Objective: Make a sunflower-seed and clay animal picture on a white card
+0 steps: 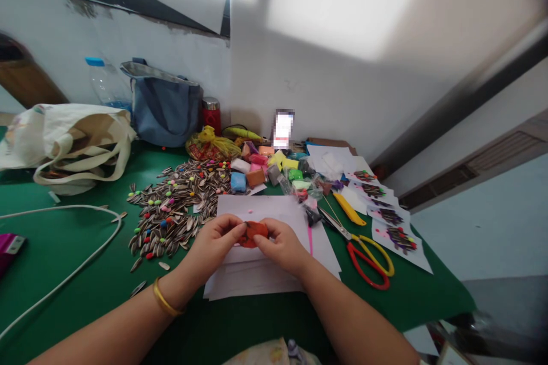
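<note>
Between my two hands is a flattened, roundish orange-red piece of modelling clay (256, 234) with dark marks on its left part. My left hand (225, 235) pinches its left edge between thumb and fingers. On the other side, my right hand (280, 242) grips the right edge, its thumb lying on the face of the clay. Both hands are above a stack of white paper (257, 282). A tiny pink bit (250, 211) sits on the top sheet, just beyond my fingers.
Striped sunflower seeds (171, 211) mixed with coloured ones spread on the left. Coloured clay packs (256, 177) lie behind the paper. Scissors (363, 251) and a yellow cutter (349, 208) are at right, near decorated sheets (422, 256). A white cable (81, 259) curves across the green table.
</note>
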The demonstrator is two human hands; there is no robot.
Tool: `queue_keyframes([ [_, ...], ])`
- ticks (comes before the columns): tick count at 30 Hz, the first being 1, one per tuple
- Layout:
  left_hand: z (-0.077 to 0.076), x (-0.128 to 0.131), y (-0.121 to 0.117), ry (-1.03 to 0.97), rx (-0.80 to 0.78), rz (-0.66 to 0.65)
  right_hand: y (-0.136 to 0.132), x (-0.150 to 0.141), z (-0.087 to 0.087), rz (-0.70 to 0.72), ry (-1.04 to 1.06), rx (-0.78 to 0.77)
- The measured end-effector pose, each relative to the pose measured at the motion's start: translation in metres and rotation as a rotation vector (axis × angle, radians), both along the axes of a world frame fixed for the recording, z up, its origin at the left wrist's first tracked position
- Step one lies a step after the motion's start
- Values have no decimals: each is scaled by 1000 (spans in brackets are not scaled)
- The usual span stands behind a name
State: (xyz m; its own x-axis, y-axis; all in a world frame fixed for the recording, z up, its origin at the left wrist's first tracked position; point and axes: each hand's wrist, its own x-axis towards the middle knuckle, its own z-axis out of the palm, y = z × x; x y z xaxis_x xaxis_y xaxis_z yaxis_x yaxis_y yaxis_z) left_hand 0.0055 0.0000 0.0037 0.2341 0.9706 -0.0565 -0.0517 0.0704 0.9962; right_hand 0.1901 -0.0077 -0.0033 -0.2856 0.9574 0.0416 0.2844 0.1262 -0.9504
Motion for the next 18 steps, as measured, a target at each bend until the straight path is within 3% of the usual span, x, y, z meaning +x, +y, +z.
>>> queue_keyframes([
  [11,0,0,-1,97,63,0,-2,-3,0,72,-61,37],
  [18,-6,-1,1,26,6,-74,1,-1,-3,-73,103,11],
])
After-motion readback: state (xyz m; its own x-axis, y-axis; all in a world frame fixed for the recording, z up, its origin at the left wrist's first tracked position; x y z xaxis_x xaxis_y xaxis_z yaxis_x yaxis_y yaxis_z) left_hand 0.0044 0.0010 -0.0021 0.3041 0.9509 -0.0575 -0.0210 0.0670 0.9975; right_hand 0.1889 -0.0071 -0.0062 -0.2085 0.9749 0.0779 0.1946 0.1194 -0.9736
